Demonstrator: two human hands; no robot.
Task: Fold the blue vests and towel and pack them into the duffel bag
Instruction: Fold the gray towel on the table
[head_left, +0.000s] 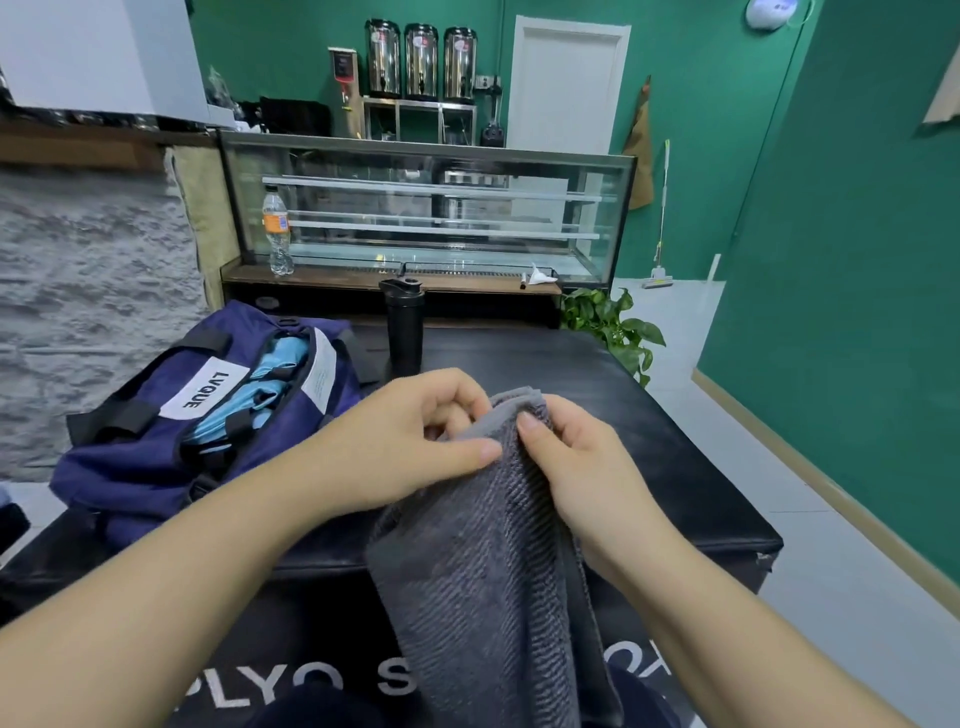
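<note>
Grey towel pinched at top edge by both left hand and right hand, long axis hanging down toward body over black bench. Duffel bag open, lying left, nearer left hand; blue vests already inside.

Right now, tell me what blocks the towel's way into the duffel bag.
Nothing visible does. Both the left hand and right hand hold the towel; the duffel bag lies open to its left, blue vests inside. The black bottle stands behind, off that path.
</note>
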